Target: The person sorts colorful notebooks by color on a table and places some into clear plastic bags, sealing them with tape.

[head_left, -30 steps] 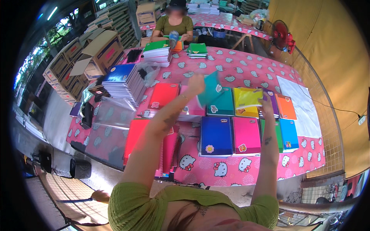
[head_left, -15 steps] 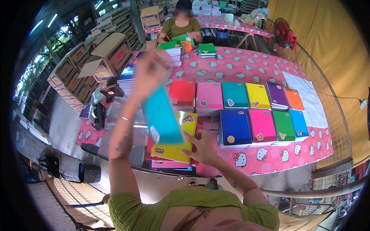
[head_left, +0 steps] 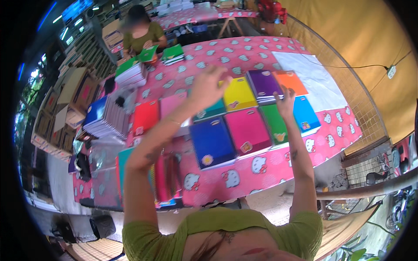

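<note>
My left hand [head_left: 209, 89] hovers over the notebook rows by the upper left corner of a yellow notebook [head_left: 239, 93]. Its fingers are bent, somewhat blurred, with nothing visible in them. At the lower right corner of a purple notebook [head_left: 263, 82] is my right hand [head_left: 286, 102], fingers apart, close to an orange notebook [head_left: 292, 82]. Whether it touches either I cannot tell. Around the hands lie blue [head_left: 212, 141], magenta [head_left: 247, 130], green [head_left: 274, 123] and light blue [head_left: 306, 114] notebook stacks. My left forearm partly hides a teal notebook [head_left: 123, 162] and a spiral-bound pile [head_left: 167, 178].
Red [head_left: 146, 116] and pink [head_left: 171, 105] notebooks lie left of the rows. A tall notebook stack [head_left: 106, 119] stands near cardboard boxes [head_left: 72, 98]. Across the pink patterned table [head_left: 204, 52] a person [head_left: 146, 37] handles green notebooks. White sheeting [head_left: 311, 80] covers the far right.
The teal notebook has left my left hand and lies at the left pile. Both hands have moved right and forward over the rows. The view has turned rightward.
</note>
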`<state>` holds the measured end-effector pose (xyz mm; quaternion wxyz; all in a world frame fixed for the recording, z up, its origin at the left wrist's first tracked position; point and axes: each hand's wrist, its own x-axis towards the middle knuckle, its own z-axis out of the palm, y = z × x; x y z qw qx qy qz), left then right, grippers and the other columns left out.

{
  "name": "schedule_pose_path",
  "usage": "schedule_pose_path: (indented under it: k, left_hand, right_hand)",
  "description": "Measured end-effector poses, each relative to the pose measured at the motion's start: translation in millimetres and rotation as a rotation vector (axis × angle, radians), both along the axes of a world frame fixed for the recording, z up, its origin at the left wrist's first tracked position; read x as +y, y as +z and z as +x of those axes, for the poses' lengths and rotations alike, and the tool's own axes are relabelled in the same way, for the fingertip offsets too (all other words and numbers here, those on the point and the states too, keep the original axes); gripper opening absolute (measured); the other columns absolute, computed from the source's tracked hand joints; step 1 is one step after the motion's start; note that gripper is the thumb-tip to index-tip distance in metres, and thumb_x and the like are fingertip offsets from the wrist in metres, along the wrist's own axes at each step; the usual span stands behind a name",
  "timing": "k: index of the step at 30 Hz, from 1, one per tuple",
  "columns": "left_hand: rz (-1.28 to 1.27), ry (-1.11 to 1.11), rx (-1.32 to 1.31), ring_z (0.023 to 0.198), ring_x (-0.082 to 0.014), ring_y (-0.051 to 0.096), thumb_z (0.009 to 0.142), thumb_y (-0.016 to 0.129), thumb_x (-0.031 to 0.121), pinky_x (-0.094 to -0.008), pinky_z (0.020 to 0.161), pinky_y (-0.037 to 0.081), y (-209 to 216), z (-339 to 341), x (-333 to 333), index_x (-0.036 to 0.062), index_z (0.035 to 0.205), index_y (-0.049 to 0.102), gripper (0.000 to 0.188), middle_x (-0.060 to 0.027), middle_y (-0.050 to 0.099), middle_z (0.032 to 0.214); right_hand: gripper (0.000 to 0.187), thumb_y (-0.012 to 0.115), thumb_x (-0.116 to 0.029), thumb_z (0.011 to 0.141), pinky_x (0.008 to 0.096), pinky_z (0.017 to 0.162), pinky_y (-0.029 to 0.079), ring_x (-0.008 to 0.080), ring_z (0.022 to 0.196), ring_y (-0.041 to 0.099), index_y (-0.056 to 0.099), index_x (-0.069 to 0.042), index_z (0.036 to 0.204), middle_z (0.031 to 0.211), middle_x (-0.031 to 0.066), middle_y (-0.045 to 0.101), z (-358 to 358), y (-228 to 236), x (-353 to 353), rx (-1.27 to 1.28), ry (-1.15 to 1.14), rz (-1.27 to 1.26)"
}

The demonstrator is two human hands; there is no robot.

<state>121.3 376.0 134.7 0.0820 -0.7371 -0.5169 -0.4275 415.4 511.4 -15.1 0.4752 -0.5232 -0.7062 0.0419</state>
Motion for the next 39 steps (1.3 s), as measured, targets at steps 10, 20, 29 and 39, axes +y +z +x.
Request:
schedule_pose_path:
  k: [10,20,29,39]
  left_hand:
    - [-0.708,0.488,-0.282,0.093,-0.0355,0.067,0.077,0.074,0.043,-0.0456,0.08,0.052,-178.4,171.4,205.3,-0.0069,0.106,0.06,0.059,-0.0231,0.067,0.095]
    - [0.175,0.155,-0.326,0.092,-0.0209,0.062,0.078,0.058,-0.002,-0.0374,0.083,0.05,53.6,16.9,113.8,0.0088,0.124,0.058,0.047,-0.0089,0.062,0.106]
    - [0.282,0.314,-0.496,0.077,-0.0084,0.049,0.086,0.044,0.029,-0.0228,0.071,0.039,219.1,-91.1,-213.3,0.0003,0.108,0.064,0.041,0.0,0.052,0.082]
    - [-0.18,0.389,0.432,0.119,-0.0354,0.054,0.089,0.061,0.027,-0.0421,0.101,0.042,-56.7,-169.2,-289.5,0.0063,0.124,0.058,0.041,-0.0205,0.059,0.122]
  right_hand:
    - [0.067,0.066,-0.043,0.082,0.0513,0.1,0.042,0.0387,0.118,0.054,0.043,-0.015,0.139,0.133,0.0201,0.049,181.6,-61.7,221.6,-0.374,-0.308,-0.568]
    - [0.071,0.051,0.009,0.077,0.0231,0.068,0.052,0.009,0.081,0.059,0.041,-0.008,0.145,0.123,0.008,0.055,82.1,116.3,72.4,1.013,0.83,-0.59]
    - [0.075,0.068,-0.003,0.082,0.0258,0.092,0.045,0.0158,0.113,0.055,0.033,-0.004,0.148,0.137,0.0104,0.048,-130.0,124.2,-215.6,0.864,1.439,-0.918]
    - [0.077,0.072,-0.019,0.081,0.0449,0.113,0.025,0.0358,0.136,0.033,0.034,-0.005,0.146,0.147,0.0231,0.033,-270.2,-14.8,-375.2,0.231,1.024,-0.341]
